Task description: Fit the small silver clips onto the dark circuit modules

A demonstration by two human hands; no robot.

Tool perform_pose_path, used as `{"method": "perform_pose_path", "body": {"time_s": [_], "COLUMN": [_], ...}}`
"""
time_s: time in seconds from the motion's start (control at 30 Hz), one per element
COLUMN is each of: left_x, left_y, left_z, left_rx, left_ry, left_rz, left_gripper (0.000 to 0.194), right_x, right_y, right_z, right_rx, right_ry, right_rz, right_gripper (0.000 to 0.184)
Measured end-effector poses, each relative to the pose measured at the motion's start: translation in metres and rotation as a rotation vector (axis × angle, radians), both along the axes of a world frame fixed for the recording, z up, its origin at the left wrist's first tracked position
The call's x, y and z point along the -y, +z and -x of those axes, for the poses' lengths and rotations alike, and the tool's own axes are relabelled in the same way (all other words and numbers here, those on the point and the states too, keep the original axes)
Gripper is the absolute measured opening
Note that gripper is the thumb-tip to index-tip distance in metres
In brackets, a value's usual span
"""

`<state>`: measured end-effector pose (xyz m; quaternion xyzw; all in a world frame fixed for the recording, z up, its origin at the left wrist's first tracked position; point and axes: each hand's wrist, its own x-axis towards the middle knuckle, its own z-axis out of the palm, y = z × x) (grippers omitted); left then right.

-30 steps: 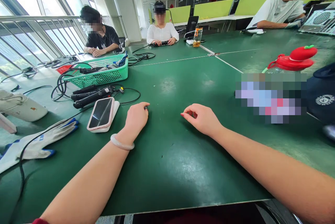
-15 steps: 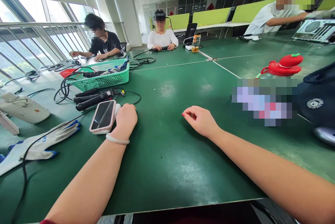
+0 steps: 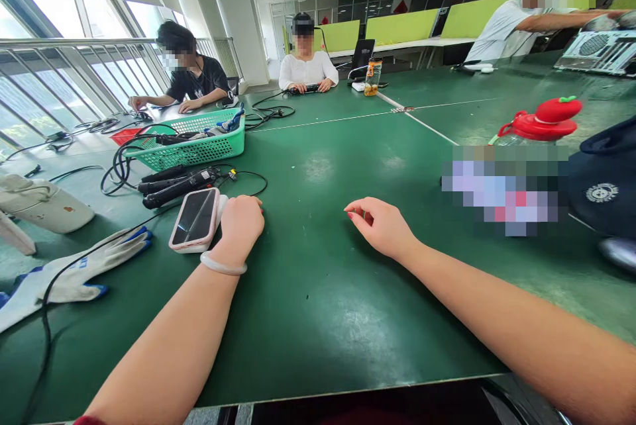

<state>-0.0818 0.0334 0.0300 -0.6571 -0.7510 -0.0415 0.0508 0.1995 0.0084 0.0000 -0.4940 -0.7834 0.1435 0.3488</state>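
My tabletop (image 3: 308, 345) looks smooth and glossy, with pale reflections and a few scuffs. The bracelet (image 3: 223, 265) I wear has a polished, stone-like surface. I see a shiny, glass-like screen on the phone (image 3: 196, 216), knitted cloth in the glove (image 3: 99, 265), perforated plastic in the basket (image 3: 233, 143), smooth plastic on the red lid (image 3: 541, 126), soft fabric on the bag (image 3: 603, 163) and metal in the railing (image 3: 74, 43).

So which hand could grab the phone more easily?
Probably the left hand: it's close beside the phone, though I can't tell whether its hidden fingers hold anything. The right hand is farther away.
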Motion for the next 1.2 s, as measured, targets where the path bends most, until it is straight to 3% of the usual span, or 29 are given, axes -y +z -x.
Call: {"method": "perform_pose_path", "body": {"time_s": [0.2, 0.37, 0.5, 0.6, 0.7, 0.83, 1.03, 1.2], "left_x": [-0.009, -0.018, -0.006, 0.013, 0.029, 0.033, 0.029, 0.031], "left_y": [-0.008, -0.022, -0.027, -0.023, -0.016, -0.013, -0.020, -0.021], "left_z": [0.007, 0.008, -0.024, -0.056, -0.075, -0.079, -0.076, -0.076], "left_rx": [0.336, 0.529, 0.683, 1.096, 1.299, 1.322, 1.128, 0.980], "left_ry": [0.057, 0.022, -0.167, -0.429, -0.527, -0.509, -0.465, -0.456], "left_rz": [-0.177, -0.131, -0.032, 0.131, 0.221, 0.224, 0.188, 0.158], "left_gripper": [0.035, 0.038, 0.036, 0.036, 0.035, 0.036, 0.030, 0.029], "right_x": [0.001, -0.001, -0.005, -0.007, -0.007, -0.007, -0.004, -0.002], "right_y": [0.001, -0.001, -0.005, -0.007, -0.007, -0.007, -0.007, -0.005], "right_z": [0.000, 0.000, 0.001, 0.002, 0.003, 0.003, 0.004, 0.006], "right_rx": [-0.012, -0.005, 0.091, 0.198, 0.245, 0.244, 0.206, 0.206], "right_ry": [0.002, 0.026, 0.139, 0.210, 0.240, 0.271, 0.315, 0.336], "right_rz": [0.013, 0.046, 0.140, 0.152, 0.142, 0.144, 0.176, 0.156], "right_gripper": [0.018, 0.018, 0.023, 0.035, 0.040, 0.034, 0.011, 0.014]}}
